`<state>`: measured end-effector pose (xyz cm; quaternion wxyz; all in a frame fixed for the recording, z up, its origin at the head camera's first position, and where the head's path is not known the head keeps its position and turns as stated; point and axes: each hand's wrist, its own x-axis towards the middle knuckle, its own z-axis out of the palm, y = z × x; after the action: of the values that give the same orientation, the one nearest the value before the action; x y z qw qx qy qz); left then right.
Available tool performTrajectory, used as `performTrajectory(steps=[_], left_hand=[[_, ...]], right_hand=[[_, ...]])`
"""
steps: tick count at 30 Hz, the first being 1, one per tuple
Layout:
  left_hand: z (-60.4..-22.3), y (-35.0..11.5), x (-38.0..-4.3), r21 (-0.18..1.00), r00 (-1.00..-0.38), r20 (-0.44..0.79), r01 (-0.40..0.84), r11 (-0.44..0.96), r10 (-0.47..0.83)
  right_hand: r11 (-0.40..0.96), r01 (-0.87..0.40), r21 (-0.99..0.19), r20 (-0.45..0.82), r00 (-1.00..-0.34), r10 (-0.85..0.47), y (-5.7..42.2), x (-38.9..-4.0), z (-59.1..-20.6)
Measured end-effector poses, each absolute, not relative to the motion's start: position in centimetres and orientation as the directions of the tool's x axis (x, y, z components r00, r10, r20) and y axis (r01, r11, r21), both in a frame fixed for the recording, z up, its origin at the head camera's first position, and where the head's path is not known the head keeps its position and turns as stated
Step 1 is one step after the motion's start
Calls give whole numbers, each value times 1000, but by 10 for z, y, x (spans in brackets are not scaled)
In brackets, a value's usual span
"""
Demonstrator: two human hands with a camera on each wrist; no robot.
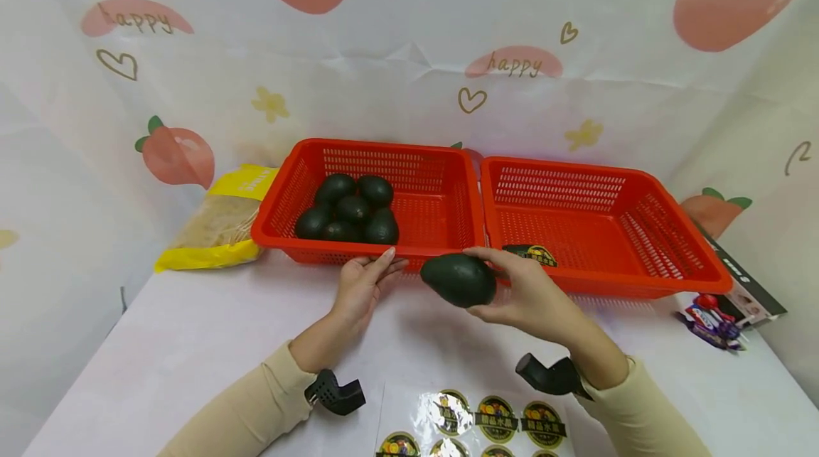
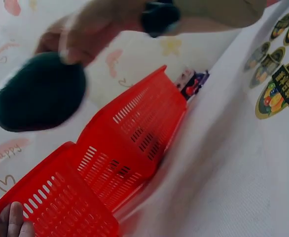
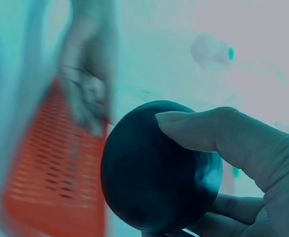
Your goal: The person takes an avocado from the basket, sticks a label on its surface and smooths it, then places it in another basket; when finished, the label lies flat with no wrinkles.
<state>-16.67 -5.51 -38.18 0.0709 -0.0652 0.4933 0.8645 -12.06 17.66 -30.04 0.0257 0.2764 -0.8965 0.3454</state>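
Note:
My right hand (image 1: 527, 293) grips a dark green avocado (image 1: 459, 279) by its round end, thumb and fingers on either side. It is held up in front of the left red basket (image 1: 367, 252), near where the two baskets meet. Several avocados (image 1: 353, 210) lie together in the left half of that basket. My left hand (image 1: 361, 286) is at the basket's front rim, fingers extended and nothing in its grasp. Low in the right red basket (image 1: 640, 283), a dark thing with a gold-and-black label (image 1: 540, 254) shows behind the front rim.
A sheet of round fruit stickers (image 1: 495, 418) lies at the table's near edge. Left of the baskets rests a yellow-and-clear bag (image 1: 220, 219). Wrapped sweets (image 1: 710, 322) and a dark flat box (image 1: 745, 279) are at the right. A printed cloth (image 1: 397, 52) hangs behind.

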Motion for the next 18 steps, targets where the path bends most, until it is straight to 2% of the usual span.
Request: performTrajectory(steps=[8,13,16,18], left_hand=[[-378,-56,-167,843,-979,-197,-198,-500,56],[-373,-57,-158,862,-977,-205,-212,-461,66],[-368,-60,-147,881,-971,-198,-236,-411,133],[-365,-63,-137,898,-958,-182,-254,-360,222]], right_hand=[[596,-475,-648,104,-830,-548,174,-117,-353],[586,-472,-658,79,-818,-570,173,-123,-372],[591,-467,-658,69,-819,-570,175,-125,-376],[591,-462,-662,65,-820,-569,175,-125,-377]])
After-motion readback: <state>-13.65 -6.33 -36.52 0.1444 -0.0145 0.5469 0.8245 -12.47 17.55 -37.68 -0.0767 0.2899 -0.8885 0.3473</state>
